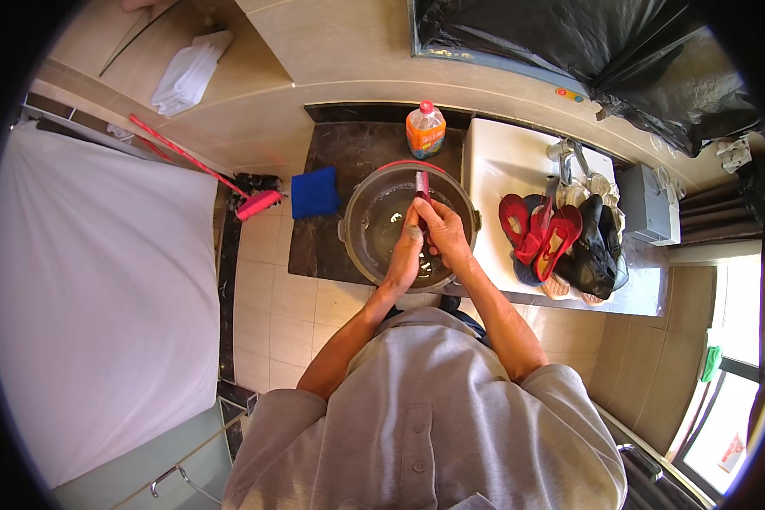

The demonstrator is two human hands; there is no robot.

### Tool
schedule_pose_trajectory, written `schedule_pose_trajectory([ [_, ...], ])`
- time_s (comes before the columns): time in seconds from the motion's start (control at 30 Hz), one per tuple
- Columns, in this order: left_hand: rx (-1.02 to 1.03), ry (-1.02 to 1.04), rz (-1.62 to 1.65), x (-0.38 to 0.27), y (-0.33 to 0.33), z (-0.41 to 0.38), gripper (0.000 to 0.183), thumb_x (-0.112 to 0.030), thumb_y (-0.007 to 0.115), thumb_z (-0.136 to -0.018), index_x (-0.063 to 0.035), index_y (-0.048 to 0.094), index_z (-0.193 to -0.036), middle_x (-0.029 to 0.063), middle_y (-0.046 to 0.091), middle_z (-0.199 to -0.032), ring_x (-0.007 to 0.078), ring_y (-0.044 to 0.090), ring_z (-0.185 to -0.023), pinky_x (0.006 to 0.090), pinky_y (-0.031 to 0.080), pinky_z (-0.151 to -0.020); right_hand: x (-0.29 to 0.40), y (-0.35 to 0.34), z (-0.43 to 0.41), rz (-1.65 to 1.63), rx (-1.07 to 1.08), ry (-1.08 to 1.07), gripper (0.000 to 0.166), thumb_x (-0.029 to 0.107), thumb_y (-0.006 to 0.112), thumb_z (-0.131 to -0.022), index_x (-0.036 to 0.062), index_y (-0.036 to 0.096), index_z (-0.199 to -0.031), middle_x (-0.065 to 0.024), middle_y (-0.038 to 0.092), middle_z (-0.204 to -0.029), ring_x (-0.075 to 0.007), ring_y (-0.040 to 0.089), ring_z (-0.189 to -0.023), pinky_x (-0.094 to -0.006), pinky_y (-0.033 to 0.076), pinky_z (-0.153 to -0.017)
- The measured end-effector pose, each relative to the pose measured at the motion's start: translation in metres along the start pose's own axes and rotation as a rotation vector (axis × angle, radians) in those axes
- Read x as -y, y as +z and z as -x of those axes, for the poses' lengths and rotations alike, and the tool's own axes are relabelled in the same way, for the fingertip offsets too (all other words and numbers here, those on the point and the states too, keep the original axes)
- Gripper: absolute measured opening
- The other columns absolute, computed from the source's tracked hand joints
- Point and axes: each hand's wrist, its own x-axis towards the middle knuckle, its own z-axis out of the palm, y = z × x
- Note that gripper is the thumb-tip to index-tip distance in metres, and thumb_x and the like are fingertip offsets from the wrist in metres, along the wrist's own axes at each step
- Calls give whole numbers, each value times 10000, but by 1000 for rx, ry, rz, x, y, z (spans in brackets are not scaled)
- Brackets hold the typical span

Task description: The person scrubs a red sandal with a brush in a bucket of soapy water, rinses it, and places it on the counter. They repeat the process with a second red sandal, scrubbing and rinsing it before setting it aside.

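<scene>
Both my hands are together above a round basin [382,255] of soapy-looking water on the dark stone counter. In my right hand [445,231] is a brush with a dark red handle and pale bristles [421,183], pointing away from me. My left hand [408,248] touches my right hand and the lower part of the handle; whether it grips the brush is hard to tell. Behind the basin stands an orange-labelled bottle with a red cap [426,131]. A folded blue cloth [314,192] lies left of the basin.
Red shoes [556,242], black shoes [590,261] and others are heaped on the white sink [494,166], below the faucet [570,159]. A grey box [647,204] stands further right. A pink broom [258,205] leans at the left, near a large white sheet [102,274].
</scene>
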Motion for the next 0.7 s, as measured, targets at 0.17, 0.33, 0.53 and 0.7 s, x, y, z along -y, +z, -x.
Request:
schedule_pose_trajectory([
  [0.17,-336,-256,517,8,-10,0,621,-565,351,-1011,-225,277,-1524,66,322,-1568,238,407,-1362,414,237,-1139,-10,-11,1,105,-68,-182,499,221,646,-860,-45,570,-1276,-55,665,-789,-90,580,-591,-246,475,-499],
  [0.33,-246,-496,963,38,-49,2,663,-589,390,-974,-117,411,-1439,147,487,-1421,357,479,-1288,522,329,-1105,12,1,44,779,168,-702,574,245,734,-775,22,567,-1277,-213,662,-1046,-379,664,-917,-433,544,-765],
  [0.53,-163,-386,980,-7,-38,2,809,-692,388,-929,-36,460,-1397,195,575,-1310,392,571,-1188,498,487,-992,5,-6,54,710,192,-787,392,288,654,-905,64,620,-1225,-209,663,-981,-416,649,-909,-469,537,-753],
  [0.7,-106,-397,1099,0,-41,-5,812,-688,369,-936,-55,390,-1445,243,507,-1367,411,501,-1260,549,412,-1060,-6,-4,69,951,-6,-704,344,142,573,-923,73,600,-1259,-222,626,-832,-381,655,-681,-459,531,-578],
])
